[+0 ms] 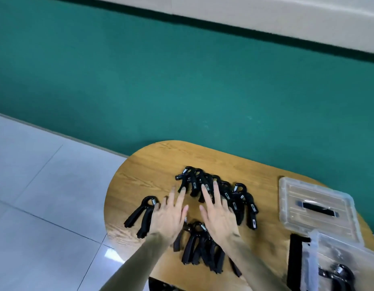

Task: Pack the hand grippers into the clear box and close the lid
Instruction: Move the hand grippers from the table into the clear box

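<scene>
Hand grippers spread beneath flat fingers, table

Both hands reach out flat over the wooden desk, fingers straight and spread. The left hand has a lone hand gripper just left of its fingers; the right hand lies over a row of hand grippers — more sit beneath the wrists. Right of the fingers lie the clear lid and clear box, blurred.
</scene>
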Available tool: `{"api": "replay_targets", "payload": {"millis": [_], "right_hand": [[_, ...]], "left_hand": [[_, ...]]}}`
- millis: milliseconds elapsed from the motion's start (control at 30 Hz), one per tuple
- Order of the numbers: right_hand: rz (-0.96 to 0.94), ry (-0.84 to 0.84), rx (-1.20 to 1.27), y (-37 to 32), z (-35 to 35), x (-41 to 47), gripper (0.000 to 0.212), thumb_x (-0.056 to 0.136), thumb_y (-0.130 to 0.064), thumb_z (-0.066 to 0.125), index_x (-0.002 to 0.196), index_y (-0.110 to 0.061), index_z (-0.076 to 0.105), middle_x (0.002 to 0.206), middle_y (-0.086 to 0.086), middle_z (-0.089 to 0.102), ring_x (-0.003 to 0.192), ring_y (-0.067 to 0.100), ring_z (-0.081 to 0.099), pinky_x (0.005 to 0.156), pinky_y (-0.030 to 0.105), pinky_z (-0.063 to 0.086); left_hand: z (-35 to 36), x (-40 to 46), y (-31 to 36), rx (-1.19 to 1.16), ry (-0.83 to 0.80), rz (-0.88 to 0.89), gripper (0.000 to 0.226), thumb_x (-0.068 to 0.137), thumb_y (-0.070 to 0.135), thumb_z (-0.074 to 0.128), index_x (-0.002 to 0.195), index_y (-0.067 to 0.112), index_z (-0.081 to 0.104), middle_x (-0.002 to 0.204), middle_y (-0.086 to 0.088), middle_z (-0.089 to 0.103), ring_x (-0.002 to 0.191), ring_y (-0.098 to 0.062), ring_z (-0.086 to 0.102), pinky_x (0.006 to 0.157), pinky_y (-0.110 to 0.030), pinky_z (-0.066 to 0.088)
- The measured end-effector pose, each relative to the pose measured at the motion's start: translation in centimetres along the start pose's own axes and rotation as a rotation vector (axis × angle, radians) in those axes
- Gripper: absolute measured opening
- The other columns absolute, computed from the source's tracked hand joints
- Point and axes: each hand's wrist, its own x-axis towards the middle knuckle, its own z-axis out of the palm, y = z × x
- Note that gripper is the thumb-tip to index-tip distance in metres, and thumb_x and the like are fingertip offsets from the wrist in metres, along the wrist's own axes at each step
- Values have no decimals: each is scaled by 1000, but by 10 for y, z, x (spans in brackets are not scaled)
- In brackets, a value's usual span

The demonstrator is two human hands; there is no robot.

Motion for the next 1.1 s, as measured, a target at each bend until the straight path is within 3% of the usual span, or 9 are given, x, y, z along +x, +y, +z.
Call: {"api": "replay_targets", "payload": {"millis": [167,367,533,667,800,900,1100], "right_hand": [[-36,-73,-54,-19,33,46,65,105,-49,21,157,-31,-14,166,12,-16,127,34,50,89,43,57],[-40,-89,-93,-29,68,97,65,104,-50,22,158,-31,-9,166,13,-13,145,38,29,110,52,39],[-27,-137,-129,-29,99,134,64,104,-50,27,158,-32,-2,166,11,-14,150,42,12,116,58,29],[-7,-168,-175,-33,120,163,67,102,-51,35,158,-31,3,165,11,-17,150,46,1,118,62,20],[26,-199,-172,-38,132,183,71,100,-47,43,158,-31,4,165,10,-21,149,49,-1,118,63,18],[47,-234,-206,-40,139,190,75,100,-43,47,158,-29,3,164,12,-23,149,49,1,119,61,18],[129,-225,-191,-47,146,196,84,94,-41,60,158,-28,8,165,13,-18,147,48,15,114,54,28]], "left_hand": [[33,20,-48,29,-29,-91,62,104,52,4,151,30,-31,168,-10,-13,133,-26,44,112,-44,39],[70,29,-91,-10,-64,-199,63,105,51,7,160,25,-11,169,-11,-2,140,-29,40,112,-44,39],[104,44,-111,8,-56,-209,63,105,53,8,159,24,-5,169,-11,-1,144,-32,34,114,-52,31],[129,48,-130,-58,-62,-237,64,101,62,8,159,34,2,169,-9,-4,148,-35,24,119,-59,20],[150,42,-146,-123,-68,-200,65,101,65,11,157,42,-10,168,-5,-16,152,-33,15,121,-58,13],[158,39,-152,-159,-61,-179,65,102,63,14,155,43,-19,166,-1,-25,153,-31,10,119,-58,19],[160,41,-159,-113,-90,-136,65,106,51,19,152,43,-26,163,0,-33,140,-31,29,114,-57,29]]}}
